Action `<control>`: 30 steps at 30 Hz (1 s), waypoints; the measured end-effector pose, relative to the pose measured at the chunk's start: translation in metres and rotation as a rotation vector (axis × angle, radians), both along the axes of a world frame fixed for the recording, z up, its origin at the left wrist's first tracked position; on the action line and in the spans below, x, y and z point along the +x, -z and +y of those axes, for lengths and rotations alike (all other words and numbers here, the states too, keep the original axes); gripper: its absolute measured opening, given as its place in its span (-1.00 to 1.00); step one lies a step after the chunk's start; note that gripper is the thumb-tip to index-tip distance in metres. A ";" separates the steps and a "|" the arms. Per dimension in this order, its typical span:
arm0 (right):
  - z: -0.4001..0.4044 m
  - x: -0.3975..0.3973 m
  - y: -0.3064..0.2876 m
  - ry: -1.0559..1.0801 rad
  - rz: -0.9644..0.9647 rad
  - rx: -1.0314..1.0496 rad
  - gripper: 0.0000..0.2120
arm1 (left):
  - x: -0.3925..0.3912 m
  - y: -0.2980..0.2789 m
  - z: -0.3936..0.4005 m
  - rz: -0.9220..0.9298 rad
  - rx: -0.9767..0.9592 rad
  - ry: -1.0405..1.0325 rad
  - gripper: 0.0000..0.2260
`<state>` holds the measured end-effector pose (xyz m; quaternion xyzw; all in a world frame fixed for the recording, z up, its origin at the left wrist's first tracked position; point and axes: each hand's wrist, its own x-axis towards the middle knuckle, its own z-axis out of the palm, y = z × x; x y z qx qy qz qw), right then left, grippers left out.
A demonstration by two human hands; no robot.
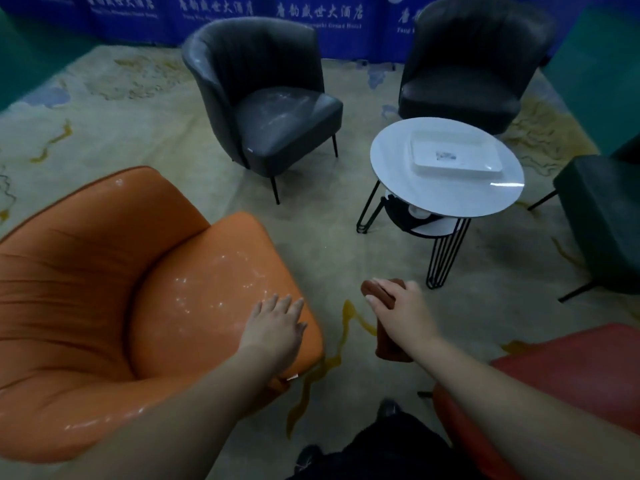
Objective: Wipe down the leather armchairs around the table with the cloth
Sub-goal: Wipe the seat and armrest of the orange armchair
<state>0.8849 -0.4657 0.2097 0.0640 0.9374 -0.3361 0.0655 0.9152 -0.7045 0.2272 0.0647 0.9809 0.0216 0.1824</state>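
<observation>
Orange leather armchair [114, 299] fills the left of the view, seat facing right. Wet sheen and scattered bright droplets show on the seat cushion and along the top edge of the backrest. Left hand [273, 332] lies over the front right corner of that seat, fingers straight and spread, palm down, holding nothing; whether the palm presses the leather or only rests on it cannot be told.

Patterned carpet [166, 109] in beige with yellow and blue veins covers the floor between the chairs. Grey leather armchair [263, 95] stands further back, centre left, on thin dark legs, with faint pale streaks on its seat.

Right hand [401, 313] is held over the carpet between the orange chair and a red chair [571, 372] at lower right. Its grip is closed round a brown cloth [386, 327], bunched so that one end shows past the fingers and the other hangs below the wrist. Cloth touches no chair.

Round white desk [446, 168] on black hairpin legs stands right of centre, carrying a white rectangular tray [457, 154]; a lower shelf holds small items too dim to name. Second dark armchair [474, 60] stands behind the desk, and a dark green chair [602, 216] sits at the right edge. Blue banner [311, 15] with white characters runs along the back.
</observation>
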 end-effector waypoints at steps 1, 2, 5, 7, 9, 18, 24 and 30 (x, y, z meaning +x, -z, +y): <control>0.002 -0.012 0.001 0.003 -0.004 -0.002 -0.60 | -0.012 0.002 0.002 -0.010 0.007 -0.003 -0.52; 0.005 -0.027 0.002 0.004 -0.003 -0.006 -0.60 | -0.025 0.004 0.004 -0.013 0.012 -0.007 -0.52; 0.014 -0.076 0.006 -0.017 -0.008 0.004 -0.60 | -0.066 0.011 0.016 -0.018 0.024 -0.024 -0.52; 0.023 -0.112 0.008 -0.050 -0.024 0.019 -0.59 | -0.098 0.014 0.026 -0.017 0.025 -0.051 -0.52; 0.034 -0.151 0.009 -0.088 -0.036 0.015 -0.58 | -0.131 0.015 0.039 -0.010 0.027 -0.095 -0.52; 0.044 -0.301 -0.002 -0.288 -0.047 0.009 -0.59 | -0.233 0.010 0.066 -0.034 0.059 -0.341 -0.53; 0.001 -0.367 -0.004 -0.388 -0.043 0.040 -0.60 | -0.271 0.015 0.030 -0.067 0.063 -0.470 -0.53; -0.060 -0.442 -0.009 -0.483 -0.022 0.056 -0.59 | -0.328 0.022 -0.033 -0.072 0.037 -0.539 -0.53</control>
